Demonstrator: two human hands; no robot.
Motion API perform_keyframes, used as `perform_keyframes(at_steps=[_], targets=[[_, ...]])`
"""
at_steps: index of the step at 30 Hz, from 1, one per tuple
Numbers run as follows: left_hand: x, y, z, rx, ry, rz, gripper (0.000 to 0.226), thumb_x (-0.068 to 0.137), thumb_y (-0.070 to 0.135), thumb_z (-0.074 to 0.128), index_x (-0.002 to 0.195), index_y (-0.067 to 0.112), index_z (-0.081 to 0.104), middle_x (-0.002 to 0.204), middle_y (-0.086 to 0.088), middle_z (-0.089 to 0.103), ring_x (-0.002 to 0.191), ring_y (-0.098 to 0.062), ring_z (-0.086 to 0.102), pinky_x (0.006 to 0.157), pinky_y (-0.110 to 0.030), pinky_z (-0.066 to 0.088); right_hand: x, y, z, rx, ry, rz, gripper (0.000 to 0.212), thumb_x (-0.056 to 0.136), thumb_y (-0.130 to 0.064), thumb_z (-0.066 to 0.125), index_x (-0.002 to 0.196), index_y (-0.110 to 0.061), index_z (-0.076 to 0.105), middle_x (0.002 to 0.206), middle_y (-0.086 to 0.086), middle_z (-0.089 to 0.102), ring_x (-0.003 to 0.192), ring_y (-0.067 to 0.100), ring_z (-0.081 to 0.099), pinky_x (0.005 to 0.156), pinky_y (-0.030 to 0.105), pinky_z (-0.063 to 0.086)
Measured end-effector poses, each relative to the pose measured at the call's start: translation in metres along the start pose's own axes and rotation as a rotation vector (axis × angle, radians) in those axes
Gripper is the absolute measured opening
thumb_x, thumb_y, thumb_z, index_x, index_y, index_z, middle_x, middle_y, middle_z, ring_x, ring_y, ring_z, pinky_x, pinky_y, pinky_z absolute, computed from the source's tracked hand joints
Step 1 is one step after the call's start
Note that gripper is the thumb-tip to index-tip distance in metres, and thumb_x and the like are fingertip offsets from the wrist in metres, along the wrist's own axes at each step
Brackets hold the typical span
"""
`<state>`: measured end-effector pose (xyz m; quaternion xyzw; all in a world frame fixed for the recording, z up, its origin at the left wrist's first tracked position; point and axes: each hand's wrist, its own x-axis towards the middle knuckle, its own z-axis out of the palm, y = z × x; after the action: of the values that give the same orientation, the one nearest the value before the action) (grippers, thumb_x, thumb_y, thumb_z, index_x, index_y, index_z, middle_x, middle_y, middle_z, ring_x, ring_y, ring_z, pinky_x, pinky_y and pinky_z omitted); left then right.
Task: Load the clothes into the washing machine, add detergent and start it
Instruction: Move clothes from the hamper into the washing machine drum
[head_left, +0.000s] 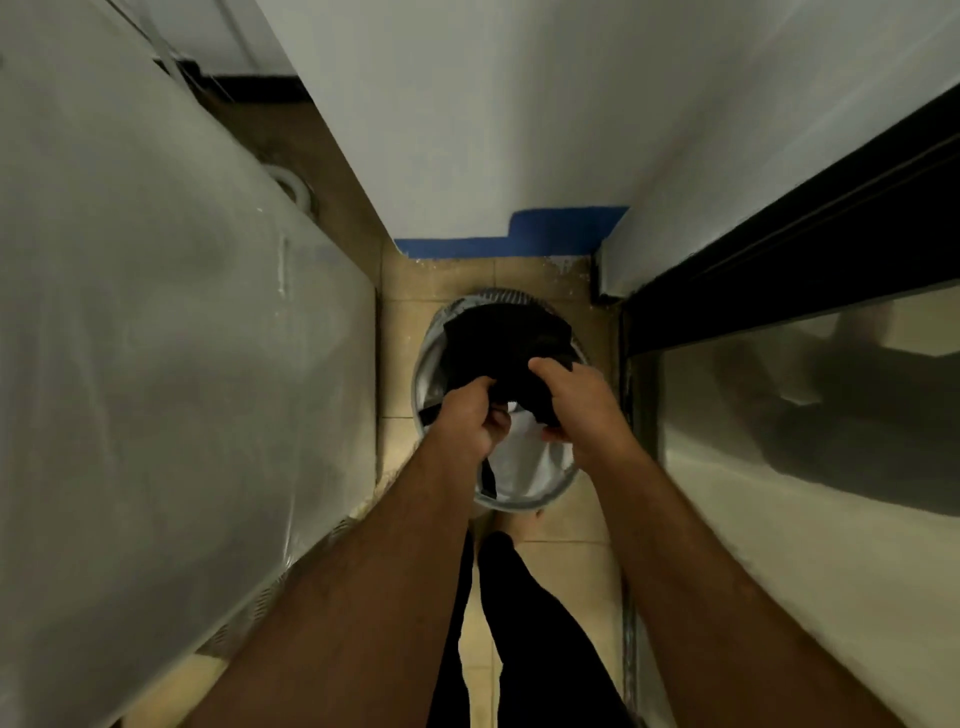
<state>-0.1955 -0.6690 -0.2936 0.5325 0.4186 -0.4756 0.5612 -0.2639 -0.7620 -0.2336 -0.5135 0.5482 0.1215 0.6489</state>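
Laundry basket on the tiled floor, round, grey-rimmed, taken as the reference point.

- Black garment: above the basket opening, draped over its far half, lifted clear of the contents at the near end. One black strip hanging down inside the basket at its near left rim.
- White cloth: inside the basket, in the near half, below the black garment.
- Left hand: over the basket's left side, fingers clenched on the near left edge of the black garment.
- Right hand: over the basket's right side, fingers clenched on the near right edge of the same garment, thumb on top of the fabric.
- Both forearms bare, extended down from the near edge of the view toward the basket.
- Leg in black trousers: on the near side of the basket, with a bare foot just beside the basket's near rim.
- Large pale appliance covered in clear plastic sheet: left of the basket. Type not determinable.
- Blue strip: at the foot of the white wall, beyond the basket.
- Dark-framed glass panel: right of the basket, showing a dim reflection.
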Motion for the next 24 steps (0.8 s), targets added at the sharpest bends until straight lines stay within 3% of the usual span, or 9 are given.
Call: perform_keyframes(at_steps=[3, 7, 8, 10, 13, 15, 19, 22, 24], targets=[[-0.062, 0.002, -0.002, 0.091, 0.024, 0.021, 0.015, 0.097, 0.012, 0.047, 0.103, 0.007, 0.059, 0.065, -0.005, 0.052, 0.035, -0.006, 0.041, 0.037, -0.015, 0.038, -0.051, -0.013, -0.016, -0.053, 0.058, -0.080, 0.034, 0.086, -0.042, 0.070, 0.107, -0.016, 0.067, 0.103, 0.007, 0.069, 0.090, 0.021, 0.067, 0.080, 0.043, 0.059], [-0.142, 0.006, 0.003, 0.164, 0.006, 0.104, 0.018, 0.098, 0.018, 0.042, 0.100, 0.010, 0.059, 0.069, -0.004, 0.051, 0.048, -0.009, 0.041, 0.040, -0.017, 0.038, -0.103, -0.027, -0.030, -0.192, 0.121, -0.222, 0.076, 0.061, -0.067, 0.074, 0.117, -0.015, 0.069, 0.111, 0.004, 0.072, 0.101, 0.020, 0.068, 0.091, 0.043, 0.056], [-0.160, 0.009, 0.007, 0.172, -0.020, 0.131, 0.018, 0.098, 0.018, 0.041, 0.095, 0.010, 0.057, 0.068, -0.004, 0.049, 0.049, -0.010, 0.040, 0.040, -0.017, 0.037, -0.114, -0.031, -0.033, -0.170, 0.109, -0.250, 0.074, 0.065, -0.064, 0.075, 0.119, -0.014, 0.067, 0.113, 0.001, 0.070, 0.101, 0.017, 0.067, 0.093, 0.039, 0.055], [-0.195, 0.016, 0.013, 0.232, -0.084, 0.172, 0.020, 0.097, 0.017, 0.040, 0.082, 0.012, 0.052, 0.063, -0.003, 0.045, 0.046, -0.009, 0.038, 0.040, -0.017, 0.034, -0.133, -0.044, -0.038, -0.029, 0.045, -0.239, 0.059, 0.080, -0.048, 0.075, 0.123, -0.013, 0.057, 0.113, -0.004, 0.065, 0.099, 0.009, 0.064, 0.090, 0.029, 0.052], [-0.244, 0.031, 0.024, 0.411, -0.210, 0.235, 0.019, 0.097, 0.019, 0.043, 0.079, 0.015, 0.050, 0.061, -0.001, 0.046, 0.041, -0.007, 0.038, 0.038, -0.016, 0.033, -0.154, -0.065, -0.041, 0.135, -0.130, -0.088, 0.093, 0.068, -0.066, 0.076, 0.140, -0.015, 0.048, 0.127, 0.004, 0.065, 0.108, 0.021, 0.066, 0.082, 0.040, 0.058], [-0.268, 0.041, 0.027, 0.535, -0.244, 0.303, 0.015, 0.095, 0.018, 0.043, 0.081, 0.015, 0.050, 0.062, 0.000, 0.045, 0.043, -0.007, 0.038, 0.040, -0.017, 0.032, -0.165, -0.079, -0.045, 0.169, -0.215, -0.097, 0.077, 0.071, -0.062, 0.075, 0.132, -0.016, 0.059, 0.123, 0.010, 0.068, 0.107, 0.028, 0.068, 0.080, 0.042, 0.059], [-0.295, 0.057, 0.011, 0.613, -0.346, 0.366, 0.010, 0.092, 0.018, 0.042, 0.085, 0.017, 0.050, 0.057, 0.002, 0.045, 0.043, -0.007, 0.039, 0.041, -0.017, 0.032, -0.185, -0.111, -0.040, 0.247, -0.125, -0.240, 0.040, 0.081, -0.017, 0.071, 0.116, 0.002, 0.067, 0.111, 0.025, 0.069, 0.094, 0.036, 0.070, 0.073, 0.039, 0.058], [-0.304, 0.062, -0.010, 0.543, -0.330, 0.419, 0.018, 0.094, 0.033, 0.049, 0.089, 0.017, 0.056, 0.068, 0.002, 0.062, 0.048, -0.006, 0.050, 0.046, -0.018, 0.041, -0.208, -0.130, -0.033, 0.222, -0.017, -0.344, 0.021, 0.082, -0.006, 0.066, 0.102, 0.000, 0.068, 0.087, 0.015, 0.070, 0.081, 0.031, 0.070, 0.063, 0.033, 0.056], [-0.304, 0.063, -0.028, 0.426, -0.224, 0.456, 0.030, 0.094, 0.047, 0.050, 0.093, 0.020, 0.062, 0.082, 0.001, 0.066, 0.060, -0.008, 0.057, 0.055, -0.023, 0.048, -0.225, -0.141, -0.031, 0.227, -0.006, -0.381, 0.017, 0.084, -0.006, 0.064, 0.100, -0.003, 0.067, 0.088, 0.013, 0.069, 0.083, 0.029, 0.068, 0.067, 0.033, 0.057]])
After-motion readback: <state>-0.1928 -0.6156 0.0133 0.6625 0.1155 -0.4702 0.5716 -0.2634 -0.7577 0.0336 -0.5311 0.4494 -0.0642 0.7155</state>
